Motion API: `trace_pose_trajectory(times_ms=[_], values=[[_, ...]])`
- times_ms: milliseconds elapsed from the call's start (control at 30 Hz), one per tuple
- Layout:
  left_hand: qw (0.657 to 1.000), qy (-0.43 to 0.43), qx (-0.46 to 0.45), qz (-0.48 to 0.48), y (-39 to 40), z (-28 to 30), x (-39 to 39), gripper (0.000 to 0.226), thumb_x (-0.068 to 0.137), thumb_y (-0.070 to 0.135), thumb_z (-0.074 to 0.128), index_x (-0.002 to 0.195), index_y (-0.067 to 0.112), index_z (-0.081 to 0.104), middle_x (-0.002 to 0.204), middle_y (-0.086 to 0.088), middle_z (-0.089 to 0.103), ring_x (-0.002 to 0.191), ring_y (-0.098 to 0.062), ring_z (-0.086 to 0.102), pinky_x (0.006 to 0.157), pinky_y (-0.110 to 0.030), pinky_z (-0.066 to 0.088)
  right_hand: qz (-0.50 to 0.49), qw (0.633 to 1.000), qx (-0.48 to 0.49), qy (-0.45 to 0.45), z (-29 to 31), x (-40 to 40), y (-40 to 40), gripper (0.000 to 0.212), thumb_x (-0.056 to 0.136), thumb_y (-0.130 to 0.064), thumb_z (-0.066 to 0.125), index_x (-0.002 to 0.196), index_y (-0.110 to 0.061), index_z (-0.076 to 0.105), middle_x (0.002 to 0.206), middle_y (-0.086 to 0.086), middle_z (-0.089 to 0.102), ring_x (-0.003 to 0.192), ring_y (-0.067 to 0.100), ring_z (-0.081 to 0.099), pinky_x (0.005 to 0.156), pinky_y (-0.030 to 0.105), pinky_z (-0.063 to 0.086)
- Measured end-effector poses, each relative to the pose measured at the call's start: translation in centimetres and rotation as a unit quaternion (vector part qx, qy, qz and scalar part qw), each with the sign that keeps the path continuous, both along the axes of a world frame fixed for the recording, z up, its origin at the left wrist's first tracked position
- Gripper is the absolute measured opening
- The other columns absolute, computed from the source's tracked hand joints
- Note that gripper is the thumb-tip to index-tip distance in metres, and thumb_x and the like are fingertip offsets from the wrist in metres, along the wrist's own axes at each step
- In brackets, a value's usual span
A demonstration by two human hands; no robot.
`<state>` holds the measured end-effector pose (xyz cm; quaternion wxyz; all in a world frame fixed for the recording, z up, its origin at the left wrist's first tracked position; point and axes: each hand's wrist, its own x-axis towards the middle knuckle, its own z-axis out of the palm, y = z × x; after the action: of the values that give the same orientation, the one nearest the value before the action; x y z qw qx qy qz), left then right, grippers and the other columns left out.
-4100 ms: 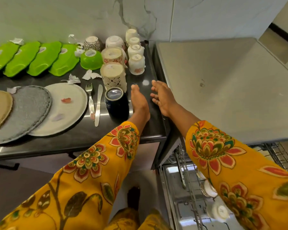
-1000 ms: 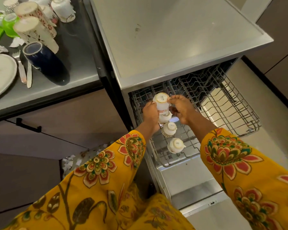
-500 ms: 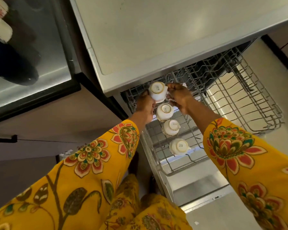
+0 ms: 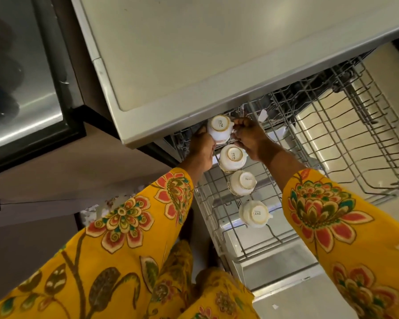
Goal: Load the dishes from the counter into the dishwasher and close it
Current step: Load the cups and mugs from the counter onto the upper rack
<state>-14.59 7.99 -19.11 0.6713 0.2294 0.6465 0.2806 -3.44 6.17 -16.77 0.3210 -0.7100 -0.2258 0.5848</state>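
Both hands hold one upturned white cup over the pulled-out dishwasher rack.

The left hand (image 4: 202, 151) and right hand (image 4: 249, 140) each have a grip curled on opposite sides of the top cup (image 4: 219, 131), base up, at frame centre just under the dishwasher's steel top (image 4: 194, 54). Below it in a row toward the lower right sit three more inverted cups (image 4: 232, 158) (image 4: 241, 183) (image 4: 255, 214) in the wire rack (image 4: 343, 139). The dark desk (image 4: 28, 93) fills the upper left.
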Motion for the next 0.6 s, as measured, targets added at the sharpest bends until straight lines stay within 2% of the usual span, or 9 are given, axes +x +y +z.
trace_pose_trajectory(times_ms=[67,167,267,333,400,467,500,567,600], values=[[1.000,-0.001,0.001,0.000,0.1,-0.6,0.1,0.045,0.087,-0.012,0.032,0.112,0.012,0.061,0.066,0.007,0.057,0.055,-0.007,0.037,0.046,-0.014,0.033,-0.004,1.000,-0.007,0.000,-0.6,0.0,0.2,0.036,0.091,0.010,0.037,0.109,-0.016,0.053,0.088,0.000,0.058,0.072,0.010,0.051,0.060,0.022,0.043],[1.000,-0.004,-0.002,-0.005,0.3,-1.6,0.3,0.046,0.090,-0.010,0.033,0.125,0.008,0.057,0.081,0.003,0.056,0.060,-0.007,0.039,0.048,-0.013,0.034,-0.009,1.000,-0.015,-0.003,-1.0,0.1,0.5,0.037,0.092,0.010,0.036,0.113,-0.013,0.055,0.085,-0.001,0.056,0.073,0.011,0.050,0.063,0.023,0.043],[1.000,-0.014,-0.005,-0.007,0.3,-2.0,0.4,0.045,0.092,-0.009,0.032,0.128,0.007,0.054,0.091,0.001,0.059,0.062,-0.006,0.044,0.045,-0.010,0.039,-0.010,1.000,-0.016,0.010,-0.5,0.1,0.5,0.035,0.093,0.010,0.034,0.091,-0.016,0.057,0.083,-0.001,0.056,0.069,0.008,0.051,0.057,0.019,0.044],[1.000,-0.018,-0.007,0.001,0.2,-2.0,0.7,0.040,0.094,-0.005,0.034,0.126,0.006,0.055,0.099,-0.003,0.057,0.062,-0.005,0.046,0.043,-0.010,0.040,-0.011,1.000,-0.017,0.019,-0.2,0.1,0.5,0.034,0.094,0.009,0.034,0.085,-0.013,0.057,0.079,-0.001,0.055,0.070,0.010,0.053,0.055,0.016,0.046],[1.000,-0.018,-0.010,0.008,0.1,-2.1,0.8,0.037,0.095,-0.002,0.038,0.124,0.009,0.057,0.104,-0.002,0.058,0.073,-0.009,0.054,0.053,-0.015,0.045,-0.011,0.999,-0.016,0.028,-0.1,0.0,0.4,0.030,0.095,0.009,0.035,0.090,-0.010,0.059,0.080,0.001,0.056,0.072,0.011,0.054,0.062,0.019,0.049],[1.000,-0.016,-0.016,0.017,0.3,-2.7,0.8,0.033,0.095,0.001,0.042,0.119,0.013,0.060,0.112,-0.001,0.062,0.093,-0.016,0.059,0.075,-0.026,0.052,0.015,0.999,-0.014,0.025,-0.2,0.0,0.2,0.028,0.095,0.007,0.036,0.108,-0.002,0.059,0.091,0.009,0.061,0.074,0.012,0.055,0.080,0.028,0.052],[1.000,-0.013,-0.021,0.015,0.4,-2.9,0.7,0.029,0.095,0.003,0.042,0.113,0.015,0.062,0.115,-0.003,0.063,0.099,-0.019,0.059,0.085,-0.032,0.052,0.024,1.000,-0.010,0.015,-0.2,0.0,0.2,0.029,0.096,0.007,0.036,0.117,0.004,0.056,0.096,0.013,0.062,0.075,0.013,0.055,0.084,0.028,0.052],[0.999,-0.005,-0.032,0.005,0.4,-3.1,0.6,0.025,0.095,0.005,0.041,0.099,0.018,0.063,0.115,-0.007,0.065,0.102,-0.022,0.059,0.091,-0.038,0.048,0.041,0.999,-0.007,-0.005,-0.5,0.0,0.3,0.031,0.096,0.006,0.035,0.122,0.006,0.052,0.095,0.009,0.061,0.075,0.010,0.055,0.081,0.024,0.051],[0.999,-0.002,-0.032,-0.005,0.4,-3.2,0.5,0.024,0.094,0.006,0.042,0.093,0.017,0.063,0.112,-0.008,0.066,0.104,-0.024,0.060,0.093,-0.040,0.047,0.047,0.999,-0.014,-0.019,-0.6,0.0,0.5,0.030,0.096,0.005,0.037,0.120,0.005,0.054,0.096,0.010,0.062,0.079,0.013,0.056,0.087,0.027,0.050]])
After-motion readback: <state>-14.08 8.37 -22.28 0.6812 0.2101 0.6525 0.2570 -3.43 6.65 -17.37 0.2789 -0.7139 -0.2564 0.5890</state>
